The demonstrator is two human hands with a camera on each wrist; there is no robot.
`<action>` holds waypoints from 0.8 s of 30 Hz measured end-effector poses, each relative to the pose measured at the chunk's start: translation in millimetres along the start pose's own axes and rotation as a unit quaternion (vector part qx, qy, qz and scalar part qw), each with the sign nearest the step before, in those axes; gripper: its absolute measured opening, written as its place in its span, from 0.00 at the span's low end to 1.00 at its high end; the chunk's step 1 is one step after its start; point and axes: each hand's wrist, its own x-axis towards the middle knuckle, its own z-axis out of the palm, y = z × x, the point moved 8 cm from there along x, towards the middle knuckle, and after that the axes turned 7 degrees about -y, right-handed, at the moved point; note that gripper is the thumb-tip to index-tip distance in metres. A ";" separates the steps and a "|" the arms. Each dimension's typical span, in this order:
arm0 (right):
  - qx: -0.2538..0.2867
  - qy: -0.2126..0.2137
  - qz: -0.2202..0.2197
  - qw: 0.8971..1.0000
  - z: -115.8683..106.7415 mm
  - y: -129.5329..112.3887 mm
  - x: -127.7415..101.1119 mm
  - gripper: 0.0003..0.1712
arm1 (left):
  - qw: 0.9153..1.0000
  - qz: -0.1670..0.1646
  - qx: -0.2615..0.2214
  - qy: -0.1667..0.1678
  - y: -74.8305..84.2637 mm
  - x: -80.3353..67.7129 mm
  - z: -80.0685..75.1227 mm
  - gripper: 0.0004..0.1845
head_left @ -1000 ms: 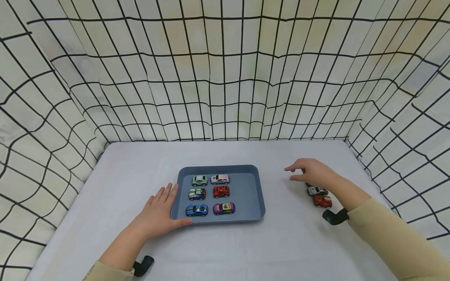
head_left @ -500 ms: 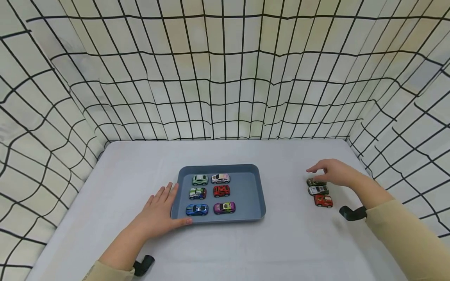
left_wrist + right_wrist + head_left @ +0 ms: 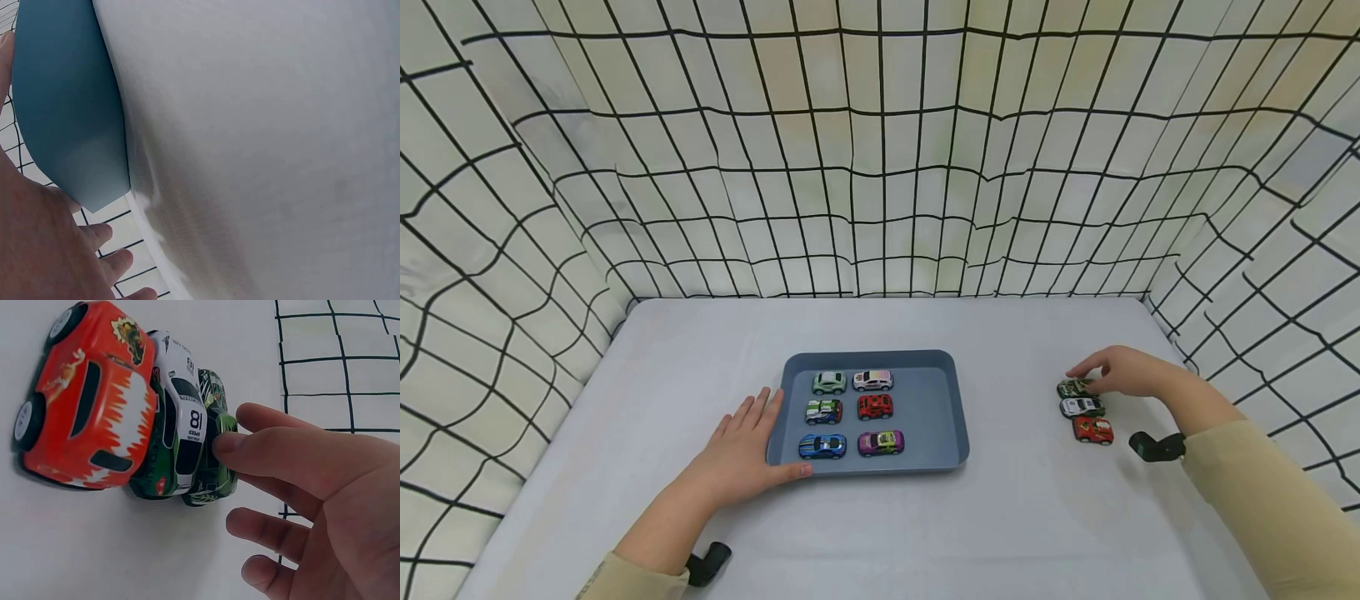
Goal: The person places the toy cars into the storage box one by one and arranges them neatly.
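Note:
A blue-grey tray [image 3: 928, 408] in the middle of the table holds several toy cars in two columns, among them a blue car [image 3: 822, 447] and a purple car [image 3: 881, 442] in the front row. My left hand [image 3: 741, 450] lies flat on the table, thumb and fingers against the tray's [image 3: 62, 106] front left corner. On the right, three cars stand side by side: a dark green car [image 3: 1071, 387], a white car [image 3: 1081, 407] and a red car [image 3: 1092, 429]. My right hand [image 3: 1123, 372] reaches the dark green car [image 3: 212, 481], one fingertip [image 3: 225, 444] touching it, the other fingers loose.
The grey table top [image 3: 1015, 517] is walled on three sides by white cloth with a black grid [image 3: 880, 167]. A black wrist strap [image 3: 1157, 447] sits just right of the red car [image 3: 87, 400]. The tray's right third is bare.
My right hand has moved right from beside the tray to the row of three cars and now touches the dark green one. The left hand and tray have not moved.

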 end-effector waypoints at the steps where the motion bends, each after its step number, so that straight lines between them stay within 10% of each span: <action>1: 0.002 -0.002 0.000 1.000 0.5 0.4 -0.3 0.18 | 1.000 0.000 0.000 -0.001 0.1 0.1 0.1 0.70; 24: -0.004 0.019 0.000 1.000 5.4 2.5 5.6 0.18 | 1.000 -0.001 0.000 -0.003 3.4 -1.8 -2.8 0.70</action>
